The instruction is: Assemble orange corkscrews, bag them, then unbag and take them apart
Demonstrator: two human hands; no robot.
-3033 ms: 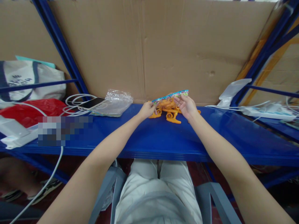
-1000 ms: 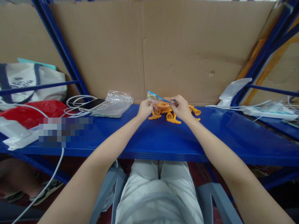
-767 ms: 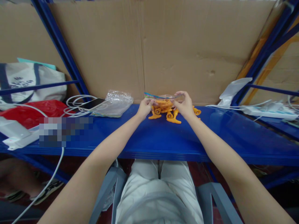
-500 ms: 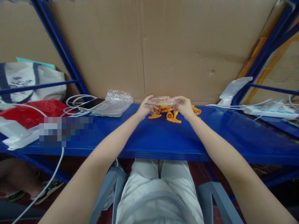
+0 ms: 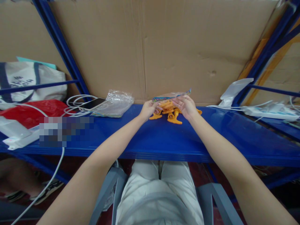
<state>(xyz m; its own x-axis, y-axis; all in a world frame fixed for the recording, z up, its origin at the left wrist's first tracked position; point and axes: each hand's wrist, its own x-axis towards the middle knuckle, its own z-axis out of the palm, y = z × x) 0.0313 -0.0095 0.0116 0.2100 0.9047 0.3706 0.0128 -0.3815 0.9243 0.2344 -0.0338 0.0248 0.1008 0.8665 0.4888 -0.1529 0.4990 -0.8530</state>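
Note:
A clear plastic bag [image 5: 172,94] with a coloured edge is stretched between my two hands above the blue table. My left hand [image 5: 149,110] is closed on its left side, and my right hand [image 5: 187,107] pinches its right side. Just below and between the hands lie several orange plastic pieces [image 5: 174,120], some with round hollow ends. The bag and the fingers partly cover the pieces at the back.
On the blue table [image 5: 164,140], a flat clear package [image 5: 114,106], a phone [image 5: 93,103] and coiled white cables lie to the left, near a red bag [image 5: 47,111]. White power strips [image 5: 272,112] sit at the right. Cardboard [image 5: 175,47] stands behind.
The bag has been turned, and its coloured edge now shows along the back and rises at the right. Both hands have shifted slightly to the right.

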